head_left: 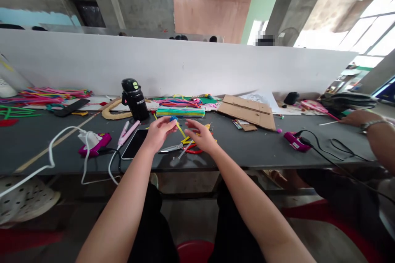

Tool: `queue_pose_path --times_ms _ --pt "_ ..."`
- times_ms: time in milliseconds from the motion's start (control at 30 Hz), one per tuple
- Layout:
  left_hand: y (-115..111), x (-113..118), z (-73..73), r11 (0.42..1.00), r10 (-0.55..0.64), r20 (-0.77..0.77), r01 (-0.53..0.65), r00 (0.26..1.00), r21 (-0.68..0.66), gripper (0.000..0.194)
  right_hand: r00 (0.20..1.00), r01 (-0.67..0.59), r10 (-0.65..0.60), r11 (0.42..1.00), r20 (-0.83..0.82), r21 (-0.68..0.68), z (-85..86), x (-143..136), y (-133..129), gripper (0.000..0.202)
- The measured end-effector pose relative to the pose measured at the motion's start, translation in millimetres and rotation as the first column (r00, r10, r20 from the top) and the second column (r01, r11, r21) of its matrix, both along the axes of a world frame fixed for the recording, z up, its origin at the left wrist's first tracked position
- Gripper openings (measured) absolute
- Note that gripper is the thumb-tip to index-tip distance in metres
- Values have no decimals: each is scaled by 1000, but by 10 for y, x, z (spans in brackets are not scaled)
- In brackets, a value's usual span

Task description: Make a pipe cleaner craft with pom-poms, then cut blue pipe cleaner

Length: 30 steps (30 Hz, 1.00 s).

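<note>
Above the dark table, my left hand (161,132) pinches a small fuzzy blue piece (173,118) between thumb and fingertips. A yellow pipe cleaner (180,130) slants down from beside the blue piece; whether the two are joined I cannot tell. Just to the right, my right hand (201,135) has its fingers apart and curved, with nothing visible in them. Below both hands lies a pair of scissors (171,148) with red handles, beside a thin whitish stick (185,150). More yellow pieces lie partly hidden by my right hand.
A black phone (134,144), pink hair straightener (127,133) and black bottle (135,100) are at left. Pipe cleaners (180,111) lie behind my hands. Cardboard (247,111) and a purple power strip (296,141) are right. A co-worker's hand (354,118) reaches in.
</note>
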<state>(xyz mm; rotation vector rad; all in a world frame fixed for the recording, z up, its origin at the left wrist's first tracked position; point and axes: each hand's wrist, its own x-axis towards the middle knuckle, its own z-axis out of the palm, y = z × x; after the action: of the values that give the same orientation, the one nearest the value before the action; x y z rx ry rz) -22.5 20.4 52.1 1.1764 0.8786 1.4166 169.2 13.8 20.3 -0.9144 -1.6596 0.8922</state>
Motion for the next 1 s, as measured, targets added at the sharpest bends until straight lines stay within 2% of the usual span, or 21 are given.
queue_pose_path --times_ms 133,233,367,467,500,533,600,667,700,800,867,900,933,1000 --pt "-19 9 -100 998 -42 9 42 999 -49 41 996 -86 81 980 -35 -180 -54 -40 22 44" --pt "-51 38 -112 998 -63 -1 63 998 -25 40 988 -156 156 967 -16 -202 -78 -49 7 33" --pt "-63 6 -57 995 -99 75 99 992 7 32 981 -192 191 956 -27 -223 -123 -56 4 32" --pt "-11 -137 3 1000 27 195 -25 980 -11 23 979 -204 203 952 -24 -227 -153 -50 20 32" --pt "13 -207 17 995 96 250 -97 963 -10 27 979 -201 204 954 -13 -222 -158 -41 25 32" --pt "35 -283 25 991 134 295 -133 946 -23 39 979 -198 202 955 -1 -222 -159 -28 30 32" --pt "67 -430 23 995 100 302 -100 948 -14 44 982 -179 187 957 10 -229 -156 8 36 33" --pt "83 -537 -3 997 74 256 -81 964 14 27 987 -154 161 961 10 -230 -150 53 41 33" --pt "88 -567 -24 997 65 208 -72 976 29 27 989 -142 148 964 11 -226 -147 76 43 34" --pt "102 -563 -99 991 85 -68 -78 994 107 56 993 -107 114 972 22 -211 -136 125 43 35" --pt "104 -496 -143 971 186 -334 -121 924 207 71 994 -94 102 973 27 -211 -119 130 33 35" --pt "97 -449 -160 953 250 -471 -131 846 272 78 995 -87 93 974 20 -207 -106 124 26 35" --pt "84 -394 -172 932 299 -596 -95 745 349 86 997 -80 82 976 0 -202 -90 113 17 35" --pt "34 -265 -187 896 389 -786 3 481 445 87 996 -60 47 982 -75 -182 -48 90 -2 36"
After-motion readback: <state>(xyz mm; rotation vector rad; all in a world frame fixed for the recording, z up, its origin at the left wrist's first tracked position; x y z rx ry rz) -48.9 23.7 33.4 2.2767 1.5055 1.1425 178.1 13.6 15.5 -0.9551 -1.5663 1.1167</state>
